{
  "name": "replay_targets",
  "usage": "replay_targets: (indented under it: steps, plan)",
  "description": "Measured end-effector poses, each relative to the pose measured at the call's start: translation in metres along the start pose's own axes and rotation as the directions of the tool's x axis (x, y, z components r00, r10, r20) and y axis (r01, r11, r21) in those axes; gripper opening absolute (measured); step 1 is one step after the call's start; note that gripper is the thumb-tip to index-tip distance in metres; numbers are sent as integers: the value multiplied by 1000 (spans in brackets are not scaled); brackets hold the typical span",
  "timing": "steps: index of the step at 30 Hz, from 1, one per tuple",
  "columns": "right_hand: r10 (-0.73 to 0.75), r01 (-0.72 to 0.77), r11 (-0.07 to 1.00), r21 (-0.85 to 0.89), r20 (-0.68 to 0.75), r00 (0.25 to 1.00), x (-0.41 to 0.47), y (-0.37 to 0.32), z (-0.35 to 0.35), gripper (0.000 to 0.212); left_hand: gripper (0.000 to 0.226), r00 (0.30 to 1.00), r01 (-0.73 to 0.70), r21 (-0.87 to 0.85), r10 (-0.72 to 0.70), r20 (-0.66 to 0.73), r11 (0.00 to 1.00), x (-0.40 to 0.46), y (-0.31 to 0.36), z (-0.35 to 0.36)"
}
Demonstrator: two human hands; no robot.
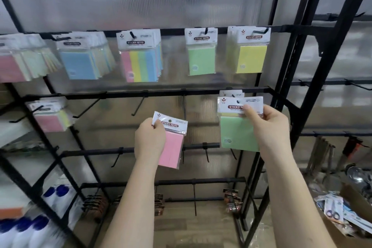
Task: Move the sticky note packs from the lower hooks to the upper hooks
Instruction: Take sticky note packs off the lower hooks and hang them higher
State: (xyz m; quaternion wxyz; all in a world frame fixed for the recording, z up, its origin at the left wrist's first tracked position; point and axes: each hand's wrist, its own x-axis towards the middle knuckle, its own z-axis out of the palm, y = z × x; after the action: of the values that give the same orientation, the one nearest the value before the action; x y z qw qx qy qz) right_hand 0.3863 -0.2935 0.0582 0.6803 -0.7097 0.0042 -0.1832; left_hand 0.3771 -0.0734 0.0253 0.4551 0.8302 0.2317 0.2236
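The right hand (261, 119) pinches the header of a green pack (238, 135) whose hole appears still threaded on the lower hook (237, 100); pulled sideways instead of straight off, the card could tear or drag along the pack (231, 93) hanging behind it. The left hand (150, 139) pinches a pink pack (172, 147) by 1 top corner, free of any hook; so slight a hold may let it swing or slip. Both forearms reach up and forward, wrists level, thumbs facing the person. Above the hands, 5 upper hooks (131, 34) already carry packs; to the left, 1 lower cluster (51, 119) remains.
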Motion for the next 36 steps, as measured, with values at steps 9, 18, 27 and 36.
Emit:
replay_targets:
  steps: [9, 18, 27, 36]
  plan:
    - [-131, 128, 988, 81, 35, 991, 38, -46, 49, 12, 24, 994, 16, -22, -18, -107, 1000, 11, 4, -20]
    - [-280, 282, 947, 155, -33, 959, 101, -82, 95, 29, 27, 978, -7, -40, -2, -209, 999, 30, 14, -26]
    - [-276, 279, 947, 157, -40, 960, 123, -83, 104, 42, 29, 969, -14, -46, 2, -249, 999, 39, 16, -24]
    - [-340, 333, 927, 171, 11, 940, 127, -80, 108, 49, 28, 969, -8, -78, -11, -245, 997, 47, 17, -20]
